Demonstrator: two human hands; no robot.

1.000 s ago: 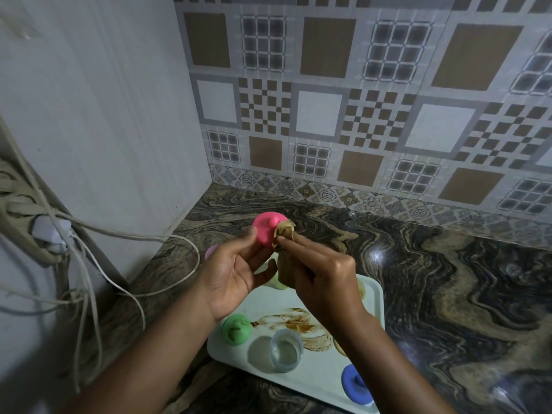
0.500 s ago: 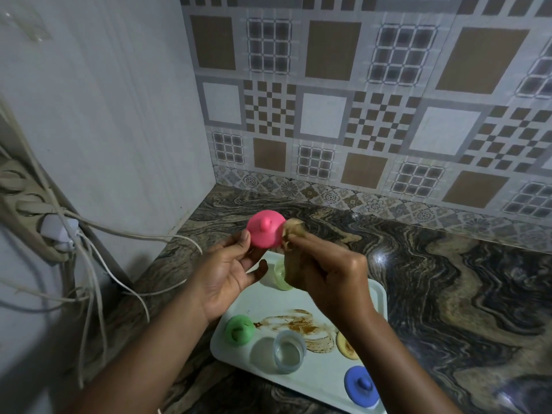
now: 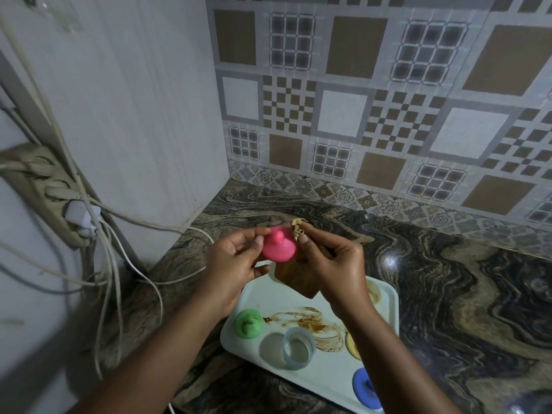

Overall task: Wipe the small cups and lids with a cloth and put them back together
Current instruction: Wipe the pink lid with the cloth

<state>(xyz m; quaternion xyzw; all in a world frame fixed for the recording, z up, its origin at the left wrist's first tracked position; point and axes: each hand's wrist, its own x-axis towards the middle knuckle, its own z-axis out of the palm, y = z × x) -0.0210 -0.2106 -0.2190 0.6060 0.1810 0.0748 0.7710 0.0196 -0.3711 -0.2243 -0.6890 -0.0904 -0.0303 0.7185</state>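
Both forearms extend from the near edge toward the far centre, converging. The left hand is raised, palm turned right, fingers curled with thumb opposed. The right hand faces it, just beside, thumb and forefinger pinched.

The pink lid is smeared by motion blur, so its rim is soft, and the left hand covers its left edge. The right hand hides most of the cloth and, with its forearm, much of two yellowish pieces, possibly lids. The blue lid is partly covered, and the tray runs off the bottom edge.
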